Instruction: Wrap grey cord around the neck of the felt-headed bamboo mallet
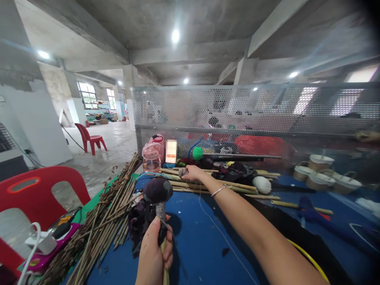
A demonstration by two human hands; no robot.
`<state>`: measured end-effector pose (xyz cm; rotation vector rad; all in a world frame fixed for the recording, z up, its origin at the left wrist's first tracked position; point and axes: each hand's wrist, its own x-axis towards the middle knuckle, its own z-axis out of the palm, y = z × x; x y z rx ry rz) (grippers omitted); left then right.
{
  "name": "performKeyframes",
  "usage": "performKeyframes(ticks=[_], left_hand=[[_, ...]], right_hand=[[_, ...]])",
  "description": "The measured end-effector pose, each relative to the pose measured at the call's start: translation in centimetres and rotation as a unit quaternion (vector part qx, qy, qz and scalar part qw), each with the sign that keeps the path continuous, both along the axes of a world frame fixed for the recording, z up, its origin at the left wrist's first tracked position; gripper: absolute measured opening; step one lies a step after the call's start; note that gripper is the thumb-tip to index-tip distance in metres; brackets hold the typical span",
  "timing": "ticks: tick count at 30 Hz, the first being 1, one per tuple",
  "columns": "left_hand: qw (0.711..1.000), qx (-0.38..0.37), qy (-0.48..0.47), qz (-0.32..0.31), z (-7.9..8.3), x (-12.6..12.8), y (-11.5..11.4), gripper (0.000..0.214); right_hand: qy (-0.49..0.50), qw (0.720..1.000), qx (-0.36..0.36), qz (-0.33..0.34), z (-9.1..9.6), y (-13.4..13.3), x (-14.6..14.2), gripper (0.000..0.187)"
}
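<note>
**Left hand (156, 247) round the stick (166, 263), right hand (194, 173) out at the canes (216, 183)**

In the head view, my left hand is closed round the stick, just below its grey binding (160, 211). Above my thumb sits the dark cloth bulb (157, 190); a loose flap (137, 225) hangs beside my knuckles. Gripped this low, I judge, the stick stays upright and the binding is left uncovered.

My right hand reaches beyond the bulb, fingertips at a grey lump (183, 171) over the canes. I cannot tell whether they pinch it or merely touch it. A pale thread (212, 221) trails over the table (192, 241) below my right forearm.

The canes lie crosswise beyond my left hand, probably to stay within reach; the white ball (262, 185) rests past my right wrist. Twigs (118, 213) are heaped left of my grip, perhaps so the space before me stays workable.
</note>
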<state>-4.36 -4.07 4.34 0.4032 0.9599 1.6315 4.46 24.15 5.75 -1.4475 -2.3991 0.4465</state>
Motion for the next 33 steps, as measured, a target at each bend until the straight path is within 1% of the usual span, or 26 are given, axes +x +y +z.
performKeyframes(ticks=[1,2,4,6,7,8,9,11,12,13,17,19,22,23,25,27,29,30,31,33], left_hand=[[1.000,0.000,0.002,-0.002,0.0,0.0,0.0,0.049],[1.000,0.001,0.004,-0.004,-0.1,0.0,0.0,0.049],[1.000,0.002,0.006,-0.008,-0.2,0.0,0.1,0.049],[1.000,0.000,0.010,-0.013,-0.3,0.0,0.1,0.050],[1.000,-0.002,0.012,-0.015,-0.3,0.1,0.1,0.050],[1.000,-0.003,0.014,-0.016,-0.4,0.1,0.2,0.051],[1.000,-0.004,0.016,-0.016,-0.4,0.1,0.2,0.051],[1.000,-0.005,0.019,-0.017,-0.3,0.2,0.2,0.051],[1.000,-0.006,0.020,-0.017,-0.3,0.2,0.2,0.051],[1.000,-0.008,0.020,-0.018,-0.3,0.2,0.1,0.050],[0.999,-0.020,0.019,-0.017,-0.2,0.1,0.2,0.050],[0.999,-0.020,0.023,-0.014,-0.1,0.1,0.2,0.050],[0.999,-0.020,0.027,-0.010,-0.1,0.1,0.2,0.050],[0.999,-0.024,0.028,-0.009,-0.1,0.2,0.2,0.049],[0.999,-0.029,0.029,-0.005,-0.2,0.2,0.2,0.049],[0.999,-0.032,0.034,-0.001,-0.3,0.2,0.3,0.048],[0.999,-0.030,0.041,0.001,-0.3,0.2,0.3,0.047],[0.999,-0.029,0.044,0.002,-0.3,0.2,0.3,0.046],[0.999,-0.027,0.045,0.003,-0.3,0.2,0.3,0.046],[0.999,-0.021,0.044,0.003,-0.3,0.2,0.3,0.046]], right_hand=[[-0.028,0.999,0.021,-0.004,-0.4,0.0,-0.1,0.028],[-0.036,0.998,0.044,-0.013,-0.5,0.1,0.0,0.027],[0.012,0.995,0.090,-0.052,-0.2,0.8,0.2,0.033],[0.090,0.983,0.119,-0.104,0.7,1.6,0.7,0.047],[0.140,0.977,0.100,-0.127,1.4,2.1,1.0,0.050],[0.191,0.969,0.059,-0.144,2.1,2.5,1.4,0.048],[0.237,0.959,0.009,-0.155,2.9,2.9,1.9,0.040],[0.303,0.935,-0.074,-0.166,4.6,3.6,2.9,0.018],[0.321,0.927,-0.099,-0.167,5.4,3.8,3.4,0.009],[0.333,0.922,-0.110,-0.166,6.3,3.9,4.0,0.005],[0.394,0.900,-0.105,-0.154,9.2,4.0,5.8,0.006],[0.455,0.876,-0.080,-0.138,10.5,3.9,6.5,0.010],[0.557,0.823,-0.009,-0.107,12.3,3.8,7.2,0.019],[0.579,0.810,0.015,-0.096,13.0,3.6,7.4,0.021],[0.593,0.800,0.050,-0.073,14.5,3.2,7.8,0.022],[0.593,0.800,0.077,-0.053,15.9,2.7,8.3,0.023],[0.575,0.810,0.107,-0.054,16.8,2.2,9.0,0.025],[0.550,0.824,0.118,-0.067,16.8,2.0,9.4,0.026],[0.504,0.850,0.124,-0.093,16.6,1.8,9.9,0.026],[0.382,0.903,0.120,-0.156,15.3,1.5,11.1,0.021]])
